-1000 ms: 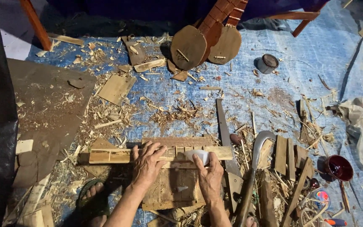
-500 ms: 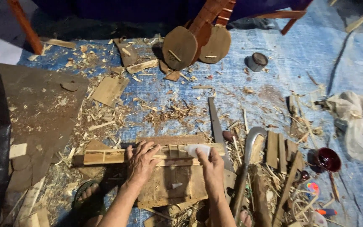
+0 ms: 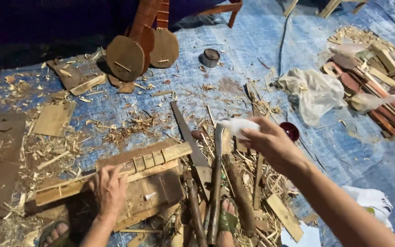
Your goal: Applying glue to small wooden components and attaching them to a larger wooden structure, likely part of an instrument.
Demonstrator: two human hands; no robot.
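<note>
My left hand (image 3: 109, 187) presses flat on a long notched wooden strip (image 3: 115, 170) that lies across a wooden block (image 3: 154, 194) on the floor. My right hand (image 3: 270, 144) is raised to the right of the strip, fingers closed on a small white object (image 3: 238, 126), possibly a bottle or a cloth. Below it lie a long saw-like blade (image 3: 186, 132) and a curved metal tool (image 3: 217, 174) with wooden handles. My sandalled feet (image 3: 227, 222) show at the bottom edge.
A blue tarp (image 3: 252, 55) covers the floor, littered with wood shavings and scraps. Two round wooden instrument bodies (image 3: 126, 57) lean at the back. A small tin (image 3: 210, 57), a white bag (image 3: 314, 91), a red bowl (image 3: 290, 130) and stacked wood pieces (image 3: 371, 77) lie right.
My right hand has lifted off the wooden strip and swung up to the right with the white object. The view has turned right. My left hand stays on the strip.
</note>
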